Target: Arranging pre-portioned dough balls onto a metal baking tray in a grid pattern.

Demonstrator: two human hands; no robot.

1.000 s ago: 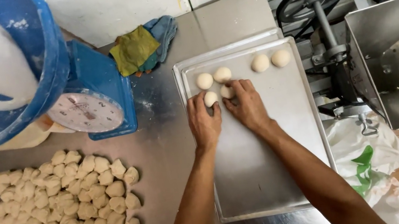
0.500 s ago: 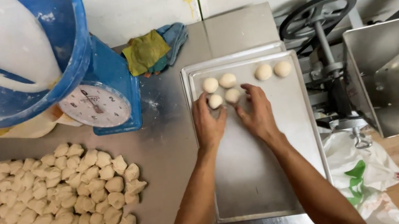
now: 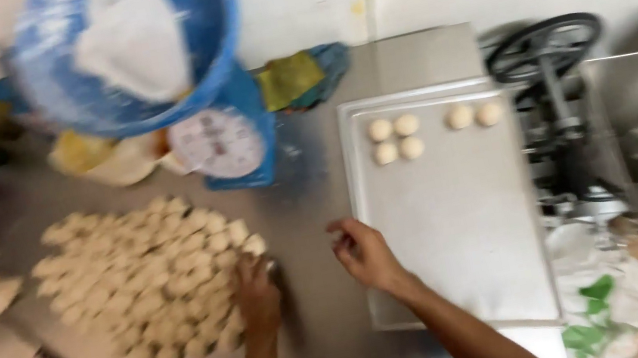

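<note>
Both hands have left the upper part of the baking tray (image 3: 474,265), where half a second ago they were pressed around the small dough balls. The left hand (image 3: 258,294) now lies at the lower right edge of the heap of cut dough pieces (image 3: 149,279) on the steel bench (image 3: 298,209), left of centre in the frame; its fingers rest on the outermost pieces, and the blur hides whether the grip is closed on one or merely laid over them. The right hand (image 3: 362,252) hovers at the tray's left rim, near mid-frame, fingers loosely curled and spread, its grip open and holding nothing.

Four rolled dough balls (image 3: 395,139) now sit as a tight square in the tray's upper left corner, no longer covered by hands, and two more balls (image 3: 474,116) lie side by side a little to their right, as before. The rest of the tray is bare metal.

The view has swung left, so the blue bucket (image 3: 131,55) and the dial scale (image 3: 224,143) beneath it sit in the upper centre-left. A yellow and blue cloth (image 3: 301,77) lies behind the tray, a black handwheel (image 3: 545,47) at upper right.
</note>
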